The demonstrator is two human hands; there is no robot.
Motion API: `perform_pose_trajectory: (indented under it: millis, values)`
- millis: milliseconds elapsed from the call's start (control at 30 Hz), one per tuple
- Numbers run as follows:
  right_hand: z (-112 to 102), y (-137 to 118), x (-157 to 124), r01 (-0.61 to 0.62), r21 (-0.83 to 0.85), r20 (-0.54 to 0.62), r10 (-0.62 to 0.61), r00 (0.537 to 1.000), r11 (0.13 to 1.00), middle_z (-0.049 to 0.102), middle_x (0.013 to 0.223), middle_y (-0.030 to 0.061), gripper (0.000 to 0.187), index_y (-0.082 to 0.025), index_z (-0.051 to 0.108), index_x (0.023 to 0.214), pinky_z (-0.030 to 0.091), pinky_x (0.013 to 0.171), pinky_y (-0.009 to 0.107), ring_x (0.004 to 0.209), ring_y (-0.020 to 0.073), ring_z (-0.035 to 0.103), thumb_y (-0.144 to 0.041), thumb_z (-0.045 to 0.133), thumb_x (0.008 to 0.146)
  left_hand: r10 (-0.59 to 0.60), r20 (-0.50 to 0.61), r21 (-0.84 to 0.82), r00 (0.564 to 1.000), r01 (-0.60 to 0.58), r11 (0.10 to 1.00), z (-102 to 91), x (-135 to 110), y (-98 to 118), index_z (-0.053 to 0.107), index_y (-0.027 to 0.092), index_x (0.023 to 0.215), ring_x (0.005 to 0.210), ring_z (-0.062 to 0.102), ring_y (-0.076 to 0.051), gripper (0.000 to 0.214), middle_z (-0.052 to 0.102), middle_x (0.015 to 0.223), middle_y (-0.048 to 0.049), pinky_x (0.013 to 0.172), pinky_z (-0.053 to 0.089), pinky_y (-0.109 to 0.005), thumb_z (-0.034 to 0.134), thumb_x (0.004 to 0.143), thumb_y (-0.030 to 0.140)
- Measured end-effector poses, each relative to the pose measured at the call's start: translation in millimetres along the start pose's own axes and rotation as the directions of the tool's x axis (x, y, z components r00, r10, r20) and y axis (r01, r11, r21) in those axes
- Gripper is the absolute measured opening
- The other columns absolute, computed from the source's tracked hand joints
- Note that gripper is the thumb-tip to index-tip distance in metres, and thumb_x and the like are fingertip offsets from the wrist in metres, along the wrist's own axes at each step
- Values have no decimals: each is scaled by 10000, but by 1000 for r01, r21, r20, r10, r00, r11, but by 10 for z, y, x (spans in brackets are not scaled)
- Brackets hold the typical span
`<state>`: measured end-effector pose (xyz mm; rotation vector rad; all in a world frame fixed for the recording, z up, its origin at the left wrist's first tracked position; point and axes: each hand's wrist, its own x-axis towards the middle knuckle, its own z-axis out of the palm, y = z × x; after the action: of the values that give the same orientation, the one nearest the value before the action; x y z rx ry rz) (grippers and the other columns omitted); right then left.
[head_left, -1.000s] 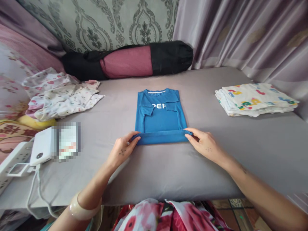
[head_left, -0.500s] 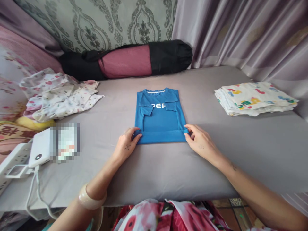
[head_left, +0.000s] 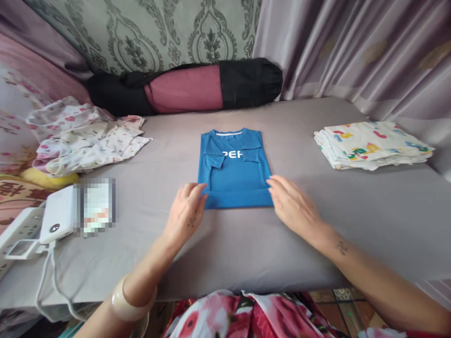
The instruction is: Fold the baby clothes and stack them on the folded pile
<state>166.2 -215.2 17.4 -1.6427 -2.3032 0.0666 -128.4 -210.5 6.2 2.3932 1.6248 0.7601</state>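
Observation:
A blue T-shirt (head_left: 234, 173) lies face up before me with its sleeves and sides folded inward and white letters partly covered. Its bottom hem is turned up into a flat band. My left hand (head_left: 186, 209) is at the band's left corner, thumb and fingers slightly apart. At the right corner is my right hand (head_left: 294, 204), its fingers stretched out and loosely parted. Both hands look a little raised, with nothing pinched in them; whether the fingertips still touch the cloth I cannot tell.
The shirt lies on a grey-sheeted bed (head_left: 239, 253). A folded white printed cloth (head_left: 377, 145) is at right, rumpled printed clothes (head_left: 91, 141) at left. A black-and-pink rolled bag (head_left: 186, 89) lies behind. Left front hold a white power bank (head_left: 58, 213), a power strip (head_left: 21, 230) and cables.
Both hands have loosened from the hem corners and lifted slightly, fingers parting. The turned-up band of the shirt stays in place.

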Motion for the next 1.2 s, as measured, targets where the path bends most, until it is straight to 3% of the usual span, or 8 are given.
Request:
perform_pose_trajectory:
  millis: [100,167,300,500,633,800,1033,1200]
  values:
    - [87,-243,-1,259,57,90,-263,961,964,421,1507,110,455,-166,453,1426,295,1148,490,1404,279,341,-286,361,998,180,129,11,975,-183,983,97,26,279,533,177,1284,1239,529,-243,347,601,1284,-120,1040,445,-425,381,998,304]
    - [175,-346,-35,323,77,150,-331,932,943,344,1554,99,509,-157,375,1479,224,1174,533,1452,274,239,-337,370,1002,218,189,57,957,-233,971,192,18,388,485,150,1355,1366,417,-263,418,529,1407,-133,1117,370,-464,367,1004,343]
    - [293,-386,-107,314,88,186,-326,927,945,288,1577,97,540,-160,326,1505,186,1169,586,1464,283,200,-369,357,1008,185,278,165,943,-237,957,324,-54,407,391,108,1448,1458,244,-292,552,381,1528,-142,1170,265,-520,327,1005,432]
    - [313,-349,-117,301,119,208,-320,924,946,298,1572,90,544,-214,296,1520,136,1152,648,1453,300,232,-389,362,1009,223,332,207,916,-301,931,343,-112,347,344,126,1484,1449,265,-304,632,324,1551,-147,1151,281,-547,334,985,515]
    - [297,-338,-107,297,132,235,-321,917,946,261,1585,82,547,-217,267,1529,128,1146,664,1457,303,218,-356,366,1010,266,308,161,913,-326,932,300,-79,328,383,148,1467,1435,304,-292,579,372,1529,-145,1143,309,-540,379,986,470]
    - [189,-286,-94,294,168,293,-333,896,941,228,1597,55,521,-249,274,1526,173,1147,645,1463,289,206,-349,342,1019,268,262,79,927,-297,952,205,-21,288,568,207,1330,1397,383,-262,393,501,1450,-95,1145,321,-543,392,1000,328]
    - [162,-216,-138,299,206,305,-352,885,932,165,1610,53,560,-280,166,1549,153,1167,618,1476,276,158,-344,345,1022,318,381,78,868,-372,925,229,-49,161,319,325,1493,1444,288,-275,507,330,1562,-49,1138,289,-602,408,996,375]
    - [170,-191,-134,301,213,341,-360,868,929,131,1615,50,567,-281,129,1552,115,1181,602,1484,263,122,-355,327,1027,316,426,79,848,-383,920,202,-37,141,267,358,1504,1453,268,-266,521,293,1577,-30,1132,303,-594,386,999,405]
